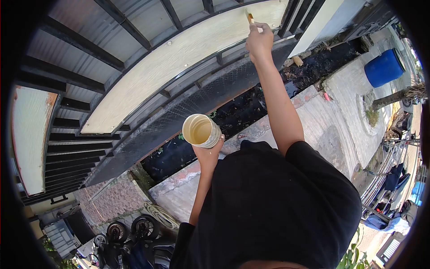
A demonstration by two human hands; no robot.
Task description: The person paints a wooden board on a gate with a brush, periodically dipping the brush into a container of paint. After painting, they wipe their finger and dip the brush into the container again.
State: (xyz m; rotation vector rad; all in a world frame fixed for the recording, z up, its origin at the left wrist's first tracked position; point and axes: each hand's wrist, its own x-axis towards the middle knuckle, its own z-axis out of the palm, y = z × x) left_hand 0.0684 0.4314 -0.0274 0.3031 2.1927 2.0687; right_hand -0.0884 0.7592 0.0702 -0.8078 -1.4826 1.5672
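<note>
My right hand [260, 41] is closed around the handle of a paintbrush [251, 19], its bristles against the upper right part of a long cream board [179, 58]. The board is fixed across the dark metal bars of a gate [109, 42]. Lower down, my left hand [208, 154] grips a cream cup [201, 131] from below and the side. The cup is tilted a little towards me, and pale yellowish liquid shows inside. Part of my left hand's fingers is hidden behind the cup.
A dark water channel [233, 148] runs below the gate, beside a concrete walkway [331, 134]. On the right are a blue barrel [384, 67] and a tree trunk [394, 99]. Motorcycles [134, 242] and a coiled hose [162, 216] lie at lower left. A second pale panel [33, 134] hangs at far left.
</note>
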